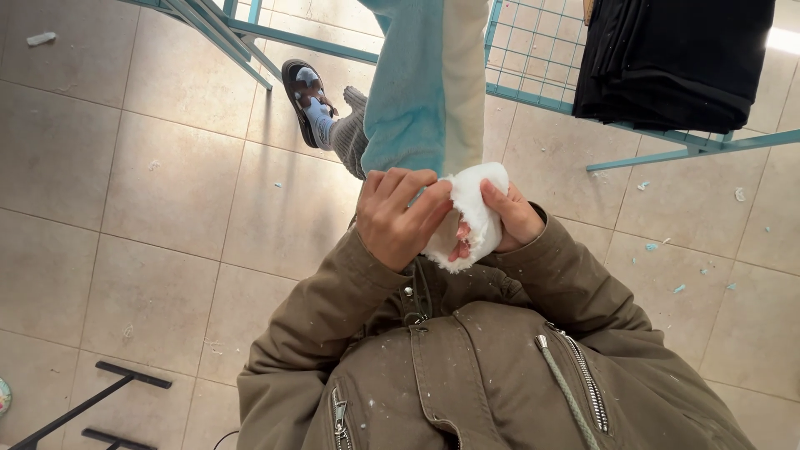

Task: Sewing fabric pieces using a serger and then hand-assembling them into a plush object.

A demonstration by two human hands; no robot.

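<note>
a: what do your hands hold?
b: your left hand (400,215) and right hand (510,218) both clench a white fleecy cloth end (473,208), held at your chest below a hanging blue garment (417,83) on the drying rack (533,50).

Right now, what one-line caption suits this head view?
Both hands, left hand and right hand, grip a white fleecy garment end beside a teal drying rack hung with black clothes.
</note>
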